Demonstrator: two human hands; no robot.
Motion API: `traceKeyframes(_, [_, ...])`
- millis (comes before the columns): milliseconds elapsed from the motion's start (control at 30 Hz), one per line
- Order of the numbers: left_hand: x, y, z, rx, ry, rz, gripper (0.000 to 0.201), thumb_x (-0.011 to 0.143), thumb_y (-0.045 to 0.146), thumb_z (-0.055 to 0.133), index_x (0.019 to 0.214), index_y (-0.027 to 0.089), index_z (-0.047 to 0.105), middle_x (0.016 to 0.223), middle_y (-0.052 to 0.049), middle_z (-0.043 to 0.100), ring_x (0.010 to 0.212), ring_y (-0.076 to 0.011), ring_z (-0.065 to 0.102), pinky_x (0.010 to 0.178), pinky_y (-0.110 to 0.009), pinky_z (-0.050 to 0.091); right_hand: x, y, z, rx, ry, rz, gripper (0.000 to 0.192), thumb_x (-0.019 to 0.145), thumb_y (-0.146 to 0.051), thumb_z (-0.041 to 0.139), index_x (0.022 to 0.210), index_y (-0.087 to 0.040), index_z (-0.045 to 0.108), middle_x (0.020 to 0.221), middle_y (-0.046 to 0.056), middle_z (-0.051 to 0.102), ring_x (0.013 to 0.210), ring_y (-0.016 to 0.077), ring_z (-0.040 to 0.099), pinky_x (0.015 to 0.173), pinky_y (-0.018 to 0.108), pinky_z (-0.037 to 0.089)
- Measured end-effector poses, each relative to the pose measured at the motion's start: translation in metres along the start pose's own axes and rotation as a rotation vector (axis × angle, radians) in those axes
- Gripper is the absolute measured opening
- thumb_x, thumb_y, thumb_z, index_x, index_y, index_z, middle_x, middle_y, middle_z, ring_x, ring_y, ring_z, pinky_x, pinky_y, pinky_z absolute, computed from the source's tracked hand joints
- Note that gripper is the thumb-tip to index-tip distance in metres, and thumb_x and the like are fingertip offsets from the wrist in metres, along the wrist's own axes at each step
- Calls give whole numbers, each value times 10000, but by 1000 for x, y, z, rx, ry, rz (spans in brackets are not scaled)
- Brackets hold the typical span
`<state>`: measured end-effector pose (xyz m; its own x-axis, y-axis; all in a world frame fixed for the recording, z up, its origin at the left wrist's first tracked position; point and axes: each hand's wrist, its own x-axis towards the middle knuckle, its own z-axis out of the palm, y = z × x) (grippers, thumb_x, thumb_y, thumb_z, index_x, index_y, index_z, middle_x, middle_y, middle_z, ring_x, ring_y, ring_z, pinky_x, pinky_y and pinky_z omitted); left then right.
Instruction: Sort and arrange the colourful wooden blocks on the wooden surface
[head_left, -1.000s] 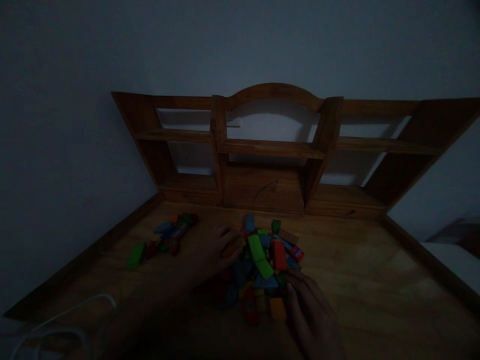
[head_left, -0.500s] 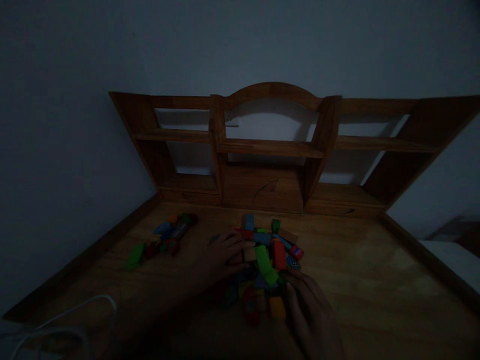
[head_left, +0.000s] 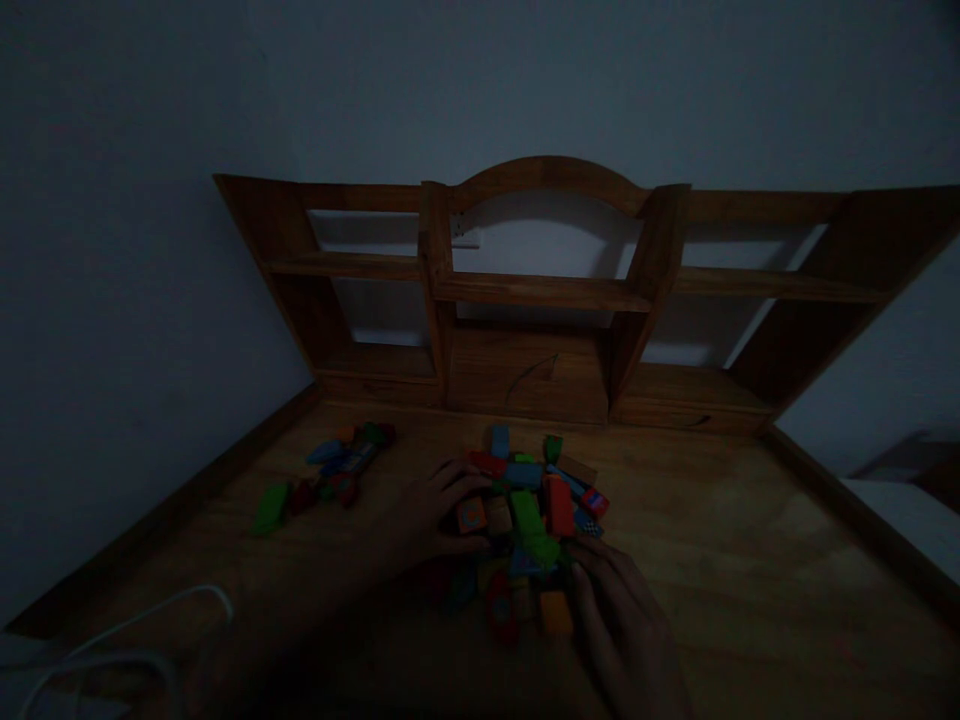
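My left hand (head_left: pixel 431 515) fingers pinch orange block (head_left: pixel 471 515) at pile (head_left: pixel 529 520) left edge. Right hand (head_left: pixel 622 625) rests curled at pile's near-right side; grip unclear, too dark.

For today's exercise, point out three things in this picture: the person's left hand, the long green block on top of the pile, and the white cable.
left hand (head_left: pixel 427 515), head view, back of the hand.
long green block (head_left: pixel 527 513), head view, middle of its top face.
white cable (head_left: pixel 161 608), head view, upper curve of the loop.
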<state>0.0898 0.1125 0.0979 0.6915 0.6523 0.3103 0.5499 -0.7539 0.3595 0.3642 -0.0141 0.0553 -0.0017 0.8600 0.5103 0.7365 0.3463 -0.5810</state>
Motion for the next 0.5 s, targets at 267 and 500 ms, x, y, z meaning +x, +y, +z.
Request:
traceKeyframes(267, [-25, -15, -6, -48, 1, -92, 609, 895, 438, 678, 1441, 292, 451, 1482, -96, 435, 1369, -286, 410, 1120, -473, 396, -1, 0, 0, -6, -14, 1, 268, 1020, -283, 471, 1239, -243, 622, 1253, 77, 653, 1164, 241, 625, 983, 418, 556])
traceKeyframes(500, [-51, -13, -20, -33, 0, -268, 517, 1041, 411, 409, 1539, 362, 279, 1576, -16, 326, 1431, -225, 346, 1187, -403, 329, -1, 1, 1, 1, -14, 0, 261, 1017, -279, 480, 1235, -254, 621, 1244, 74, 652, 1147, 240, 630, 964, 413, 560])
